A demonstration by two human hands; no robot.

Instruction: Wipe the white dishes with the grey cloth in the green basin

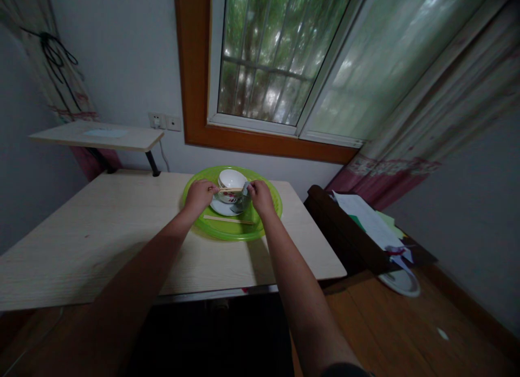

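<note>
A round green plastic basin [190, 195] sits at the far side of a pale wooden table [101, 231]. Inside it stand a white bowl [231, 178] and a white plate [222, 208] beneath it. My left hand [199, 195] is closed on one end of a wooden chopstick [231, 190] held level above the plate. My right hand [260, 195] pinches a small grey cloth [245, 189] around the chopstick's other end. A second chopstick [227, 220] lies loose across the basin's near side.
A small raised shelf [97, 136] stands at the table's back left. To the right, a dark wooden bench [345, 231] carries papers [368, 217], with a white plate [402, 282] on the floor. A window [276, 57] and curtains lie beyond.
</note>
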